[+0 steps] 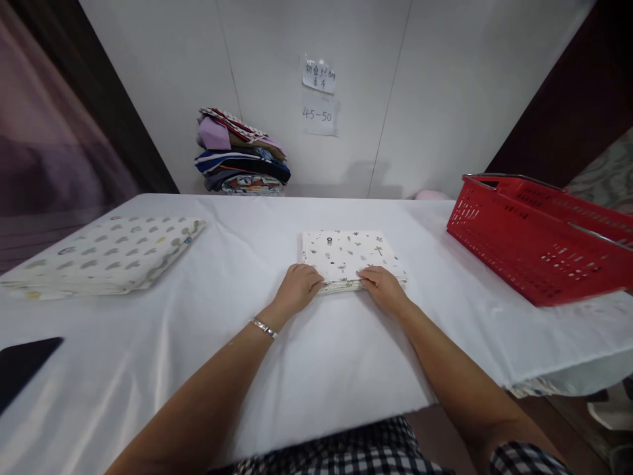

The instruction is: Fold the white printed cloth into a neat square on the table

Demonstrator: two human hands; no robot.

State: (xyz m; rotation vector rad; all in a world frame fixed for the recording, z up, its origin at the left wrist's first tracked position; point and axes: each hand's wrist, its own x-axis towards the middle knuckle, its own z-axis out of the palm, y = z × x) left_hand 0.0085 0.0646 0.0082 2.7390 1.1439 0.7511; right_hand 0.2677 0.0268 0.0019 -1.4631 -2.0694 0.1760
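Note:
A folded white cloth (349, 254) with small printed plants and figures lies flat in the middle of the table, its stacked layers showing along the near edge. My left hand (299, 285) pinches the near left corner of this cloth between thumb and fingers. On the same edge, further right, my right hand (383, 285) grips the layers with its thumb below and fingers on top. A silver bracelet (264, 327) circles my left wrist.
A larger folded cloth (109, 254) with grey shapes lies at left, near a dark flat object (24, 366). Behind the table rises a stack of folded fabrics (242, 158). At right stands a red plastic basket (534, 244). White cloth covers the table (341, 369); paper notes (320, 115) hang on the wall.

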